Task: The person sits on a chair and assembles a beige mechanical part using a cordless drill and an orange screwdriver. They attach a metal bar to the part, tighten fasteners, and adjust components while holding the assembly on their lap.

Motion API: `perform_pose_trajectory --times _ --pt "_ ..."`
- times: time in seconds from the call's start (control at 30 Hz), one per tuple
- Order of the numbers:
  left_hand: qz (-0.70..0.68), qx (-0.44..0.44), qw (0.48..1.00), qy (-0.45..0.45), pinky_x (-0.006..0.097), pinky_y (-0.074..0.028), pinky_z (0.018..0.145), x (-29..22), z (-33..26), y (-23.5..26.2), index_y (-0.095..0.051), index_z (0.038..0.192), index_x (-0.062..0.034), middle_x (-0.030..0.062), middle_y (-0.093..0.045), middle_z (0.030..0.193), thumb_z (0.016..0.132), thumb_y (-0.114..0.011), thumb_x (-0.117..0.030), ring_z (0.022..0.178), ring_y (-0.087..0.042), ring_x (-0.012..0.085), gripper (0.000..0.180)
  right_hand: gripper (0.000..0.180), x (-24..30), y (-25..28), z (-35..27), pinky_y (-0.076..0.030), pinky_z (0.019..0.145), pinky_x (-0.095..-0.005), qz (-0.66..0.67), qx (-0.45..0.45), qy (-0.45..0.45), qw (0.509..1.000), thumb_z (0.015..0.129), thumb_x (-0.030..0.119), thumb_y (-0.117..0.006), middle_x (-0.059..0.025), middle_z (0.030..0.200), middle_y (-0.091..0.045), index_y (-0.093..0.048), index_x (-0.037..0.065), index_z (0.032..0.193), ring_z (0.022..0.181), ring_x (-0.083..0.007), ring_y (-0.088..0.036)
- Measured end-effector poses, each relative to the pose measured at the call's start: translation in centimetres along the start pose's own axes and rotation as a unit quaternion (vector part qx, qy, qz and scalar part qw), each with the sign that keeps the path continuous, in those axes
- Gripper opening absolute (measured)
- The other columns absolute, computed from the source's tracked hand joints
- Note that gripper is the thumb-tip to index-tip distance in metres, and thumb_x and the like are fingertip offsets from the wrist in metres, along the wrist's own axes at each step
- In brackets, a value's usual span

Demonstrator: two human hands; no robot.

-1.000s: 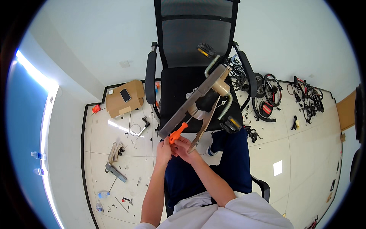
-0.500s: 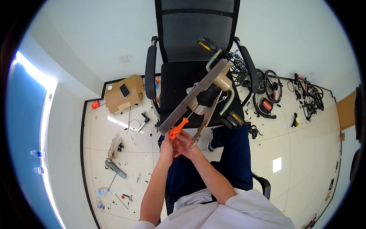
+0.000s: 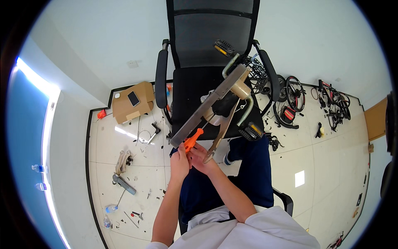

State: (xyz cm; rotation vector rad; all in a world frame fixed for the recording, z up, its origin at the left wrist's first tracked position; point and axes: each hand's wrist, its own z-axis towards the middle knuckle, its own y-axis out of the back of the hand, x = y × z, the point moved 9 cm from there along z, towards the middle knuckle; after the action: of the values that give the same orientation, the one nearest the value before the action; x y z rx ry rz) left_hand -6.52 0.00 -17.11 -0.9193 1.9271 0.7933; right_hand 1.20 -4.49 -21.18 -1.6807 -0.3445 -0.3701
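A screwdriver with an orange handle (image 3: 193,140) slants up and to the right, its thin shaft reaching between the parts of a child's bicycle frame (image 3: 210,106). My left hand (image 3: 180,163) is closed at the lower end of the handle, beside the end of the frame's long grey bar. Palm up and fingers loosely extended, my right hand (image 3: 202,161) lies beside the handle; some fingertips are hidden behind it. The frame rests tilted on a black office chair (image 3: 188,85), with cranks and two pedals (image 3: 250,131) attached. A flat, beige arm of it ends just above my right hand.
On the left floor lie a cardboard piece (image 3: 142,96) with a phone, a grey tool-like part (image 3: 124,184), plastic bottles (image 3: 111,208) and scattered small parts. Bicycle wheels (image 3: 295,93) and a dark bike frame (image 3: 335,101) lie at the right wall.
My right hand has opened a little and its palm shows more. My left hand stays at the screwdriver handle. The whole view has shifted slightly.
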Motion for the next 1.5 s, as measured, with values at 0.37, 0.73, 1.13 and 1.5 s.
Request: perform_pose_trajectory --times 0.37,0.73,1.13,1.5 --pt "0.132 -0.110 0.952 -0.254 0.030 -0.054 0.063 -6.7 -2.9 1.4 -0.068 0.120 -0.0009 0.0155 -0.068 0.088 0.084 -0.067 0.001 0.069 -0.070 0.0220 0.036 0.045 -0.5 -0.3 -0.4 -0.044 0.106 -0.0415 -0.001 -0.019 -0.028 0.999 0.099 0.033 -0.060 -0.0095 0.133 -0.060 -0.051 0.008 0.136 0.123 -0.0231 -0.058" --pt "0.023 -0.060 0.969 -0.238 0.028 -0.057 0.069 -6.0 -2.4 1.3 -0.069 0.118 0.0000 0.0147 -0.068 0.105 0.084 -0.063 0.008 0.081 -0.071 0.0201 0.035 0.043 -0.3 0.3 0.3 -0.044 0.105 -0.0408 0.027 -0.007 0.021 0.999 0.097 0.020 -0.064 -0.0055 0.130 -0.062 -0.053 0.008 0.137 0.120 -0.0208 -0.059" --pt "0.134 -0.122 0.947 -0.264 0.032 -0.056 0.076 -5.2 -2.3 0.6 -0.066 0.103 0.0023 0.0146 -0.063 0.100 0.075 -0.067 0.010 0.082 -0.070 0.0260 0.029 0.044 -0.4 0.2 -0.1 -0.052 0.093 -0.0371 0.013 -0.116 -0.004 0.993 0.096 0.024 -0.067 -0.0057 0.119 -0.065 -0.054 0.007 0.134 0.107 -0.0189 -0.064" --pt "0.248 -0.099 0.915 -0.302 0.036 -0.054 0.070 -8.2 -3.5 0.8 -0.067 0.101 0.0009 0.0152 -0.062 0.092 0.081 -0.069 -0.003 0.078 -0.067 0.0298 0.021 0.038 0.1 2.0 0.4 -0.050 0.096 -0.0345 0.041 -0.116 0.032 0.992 0.093 0.013 -0.069 -0.0088 0.117 -0.068 -0.059 0.007 0.129 0.103 -0.0186 -0.066"
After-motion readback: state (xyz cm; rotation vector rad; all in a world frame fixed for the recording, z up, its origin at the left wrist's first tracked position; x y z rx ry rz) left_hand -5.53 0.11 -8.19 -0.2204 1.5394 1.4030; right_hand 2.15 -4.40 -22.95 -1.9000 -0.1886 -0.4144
